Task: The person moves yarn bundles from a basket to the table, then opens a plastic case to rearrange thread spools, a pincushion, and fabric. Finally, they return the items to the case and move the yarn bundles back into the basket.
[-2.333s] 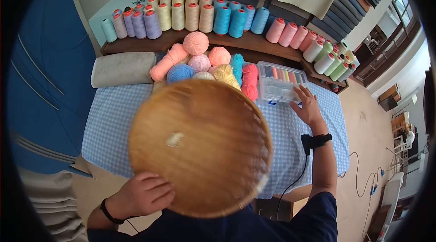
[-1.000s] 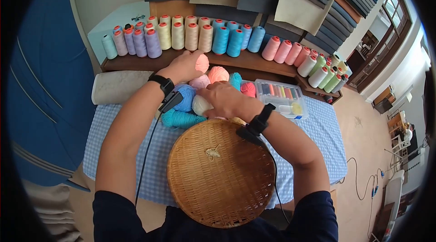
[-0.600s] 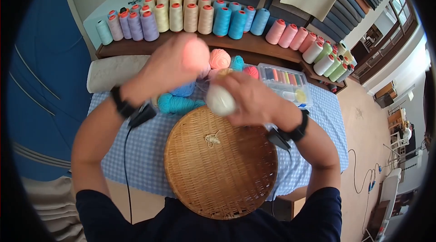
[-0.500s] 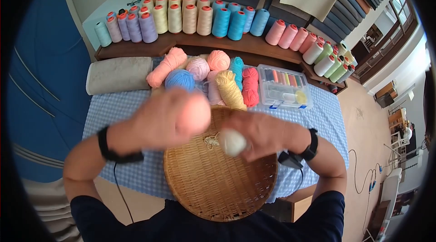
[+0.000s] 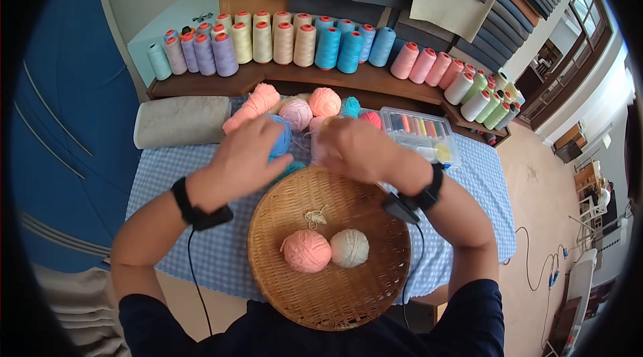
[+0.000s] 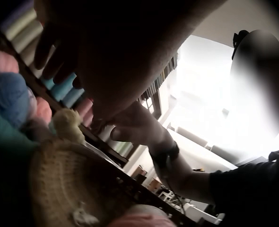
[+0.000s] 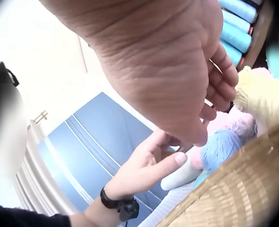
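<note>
A coral ball of yarn (image 5: 307,252) and a white ball of yarn (image 5: 349,248) lie side by side in the round woven bamboo basket (image 5: 281,290), close to the person's body. My left hand (image 5: 238,159) hovers beside the blue ball of yarn (image 5: 280,137), thumb out and fingers reaching forward, with nothing held. Over the yarn pile, behind the basket's far rim, is my right hand (image 5: 358,149). Its fingers hang loosely bent near the yellow skein (image 7: 267,97) in the right wrist view, without gripping it.
More yarn (image 5: 325,102) is heaped behind the hands. A clear case of small threads (image 5: 418,129) sits at right, a folded grey cloth (image 5: 181,120) at left. Cones of thread (image 5: 328,49) line the shelf behind the checked cloth (image 5: 167,196). Wrist-camera cables (image 5: 194,283) hang down.
The lifted basket came to rest in front of the body. Both hands took the coral and white balls from the pile, let go of them in the basket, and moved back toward the pile.
</note>
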Demonstrator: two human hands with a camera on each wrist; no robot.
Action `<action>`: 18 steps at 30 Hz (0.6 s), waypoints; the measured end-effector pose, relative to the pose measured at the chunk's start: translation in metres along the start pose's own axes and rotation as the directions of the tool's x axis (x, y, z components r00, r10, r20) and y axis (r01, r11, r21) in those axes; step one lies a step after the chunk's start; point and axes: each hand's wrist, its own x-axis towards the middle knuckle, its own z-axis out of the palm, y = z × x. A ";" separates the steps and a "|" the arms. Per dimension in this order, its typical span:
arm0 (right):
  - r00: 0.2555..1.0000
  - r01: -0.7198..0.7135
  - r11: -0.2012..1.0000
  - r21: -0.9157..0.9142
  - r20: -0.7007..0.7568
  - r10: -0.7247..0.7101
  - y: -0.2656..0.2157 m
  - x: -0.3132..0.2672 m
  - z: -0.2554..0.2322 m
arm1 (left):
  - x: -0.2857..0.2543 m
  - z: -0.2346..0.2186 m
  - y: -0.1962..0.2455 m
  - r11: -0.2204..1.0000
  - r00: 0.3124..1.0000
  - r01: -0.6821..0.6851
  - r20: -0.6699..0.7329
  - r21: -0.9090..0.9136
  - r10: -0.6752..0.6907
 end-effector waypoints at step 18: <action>0.958 -0.228 0.949 -0.217 0.126 0.259 0.047 0.135 0.051 | 0.033 0.060 -0.043 0.951 0.896 0.307 0.323 0.047 -0.305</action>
